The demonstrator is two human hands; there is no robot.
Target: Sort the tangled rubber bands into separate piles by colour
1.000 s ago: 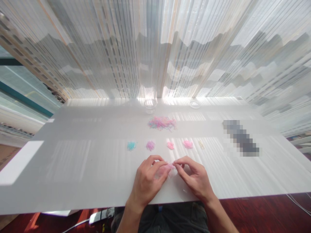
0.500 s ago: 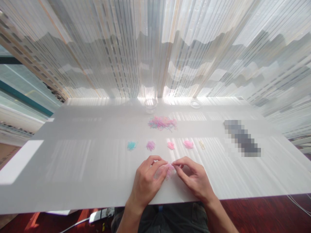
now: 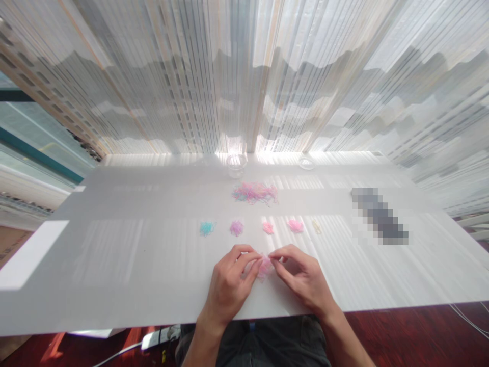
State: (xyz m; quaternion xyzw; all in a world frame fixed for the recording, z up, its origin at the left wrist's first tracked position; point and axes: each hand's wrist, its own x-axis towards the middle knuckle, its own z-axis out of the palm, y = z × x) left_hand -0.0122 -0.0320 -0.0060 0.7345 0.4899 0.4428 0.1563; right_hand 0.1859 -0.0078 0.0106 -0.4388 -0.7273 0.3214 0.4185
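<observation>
Close to the table's front edge, my left hand (image 3: 232, 278) pinches a loose pink and lilac clump of thin rubber bands (image 3: 265, 269), partly hidden behind its fingers. From the other side my right hand (image 3: 302, 274) meets the clump's upper edge, thumb and forefinger pinched together; single bands there are too small to make out. Beyond the hands lies a row of small sorted piles: a turquoise pile (image 3: 207, 228), a purple pile (image 3: 236, 228), a coral pile (image 3: 268, 228), a pink pile (image 3: 295, 226) and a few pale yellow bands (image 3: 317, 227).
Behind the row is a bigger mixed heap of bands (image 3: 255, 192). A clear round container (image 3: 236, 165) and a clear shallow lid or dish (image 3: 306, 163) stand at the back by the curtain (image 3: 244, 92). A blurred-out dark object (image 3: 380, 214) lies on the white table (image 3: 153, 295) at right.
The fingertips have shifted slightly over the clump, and more of it shows between my hands. My right fingertips are slightly further left. The piles look unchanged.
</observation>
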